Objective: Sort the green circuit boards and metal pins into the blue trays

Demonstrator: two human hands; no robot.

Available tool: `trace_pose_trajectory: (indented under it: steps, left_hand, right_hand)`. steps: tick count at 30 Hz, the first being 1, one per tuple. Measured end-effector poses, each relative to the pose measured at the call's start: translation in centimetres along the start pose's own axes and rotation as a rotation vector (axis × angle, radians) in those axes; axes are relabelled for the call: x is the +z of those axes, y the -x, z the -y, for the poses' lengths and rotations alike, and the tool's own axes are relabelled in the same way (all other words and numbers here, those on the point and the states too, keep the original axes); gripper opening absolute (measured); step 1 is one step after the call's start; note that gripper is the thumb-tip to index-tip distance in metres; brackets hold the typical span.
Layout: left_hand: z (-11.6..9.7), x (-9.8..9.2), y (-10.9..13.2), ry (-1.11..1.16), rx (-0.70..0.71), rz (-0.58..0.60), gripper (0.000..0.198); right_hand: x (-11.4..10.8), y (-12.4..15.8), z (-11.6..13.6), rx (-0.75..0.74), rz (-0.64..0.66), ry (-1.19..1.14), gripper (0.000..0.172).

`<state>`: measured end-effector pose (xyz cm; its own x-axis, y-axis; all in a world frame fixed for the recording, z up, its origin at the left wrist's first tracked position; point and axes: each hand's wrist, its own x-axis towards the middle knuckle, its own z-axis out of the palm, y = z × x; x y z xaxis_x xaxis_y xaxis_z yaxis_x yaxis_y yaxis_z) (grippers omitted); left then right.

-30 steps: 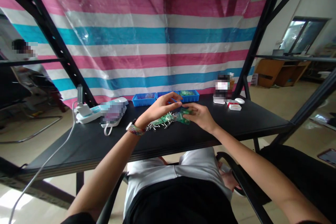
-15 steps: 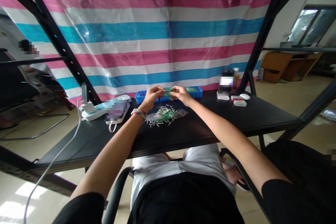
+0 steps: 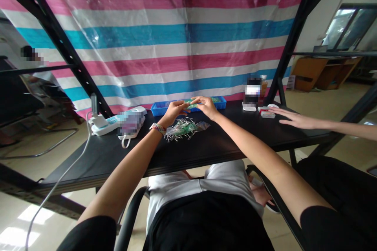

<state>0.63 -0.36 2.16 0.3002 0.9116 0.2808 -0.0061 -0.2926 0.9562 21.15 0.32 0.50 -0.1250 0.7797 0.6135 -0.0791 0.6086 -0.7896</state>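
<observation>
Both my hands are raised over the far middle of the black table (image 3: 97,160). My left hand (image 3: 174,110) and my right hand (image 3: 207,106) pinch the two ends of a small green circuit board (image 3: 193,105), held just in front of the blue trays (image 3: 162,108). Below my hands lies a pile of green boards with metal pins (image 3: 181,129) on clear plastic bags. My left wrist wears a woven band.
Another person's hand (image 3: 290,118) reaches in from the right, flat on the table near a red-and-white box (image 3: 267,114) and a white mouse (image 3: 273,106). A white power strip (image 3: 101,124) with its cable and a blurred pouch (image 3: 129,124) lie at the left. Black rack posts frame the table.
My hands lifted a green board from the pile up toward the blue trays and now hold it lower over them. Another person's hand has come in from the right.
</observation>
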Motion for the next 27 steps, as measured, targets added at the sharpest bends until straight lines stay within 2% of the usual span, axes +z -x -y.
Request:
trace_pose_trajectory:
  steps: [2, 5, 8, 12, 17, 23, 27]
  left_hand:
    - [0.0, 0.1, 0.1, 0.003, 0.044, -0.033, 0.043]
    - [0.1, 0.1, 0.2, -0.015, 0.076, -0.071, 0.048]
    - [0.2, 0.0, 0.3, -0.034, 0.078, -0.073, 0.049]
    - [0.1, 0.1, 0.7, -0.066, 0.090, -0.053, 0.046]
    - [-0.1, 0.4, 0.9, -0.119, 0.135, -0.053, 0.043]
    - [0.1, 0.4, 0.8, -0.152, 0.193, -0.089, 0.045]
    - [0.2, 0.4, 0.8, -0.196, 0.207, -0.091, 0.045]
  right_hand:
    - [0.0, 0.1, 0.0, 0.078, -0.021, -0.054, 0.017]
    - [0.0, 0.3, 0.2, 0.216, -0.051, -0.189, 0.033]
    - [0.0, 0.6, 0.4, 0.288, -0.025, -0.224, 0.041]
    - [0.1, 0.9, 0.4, 0.310, 0.045, -0.170, 0.036]
    - [0.1, 0.8, 0.2, 0.281, 0.028, -0.093, 0.025]
    - [0.3, 1.1, 0.5, 0.351, 0.053, -0.208, 0.033]
    - [0.4, 1.1, 0.5, 0.352, 0.019, -0.223, 0.033]
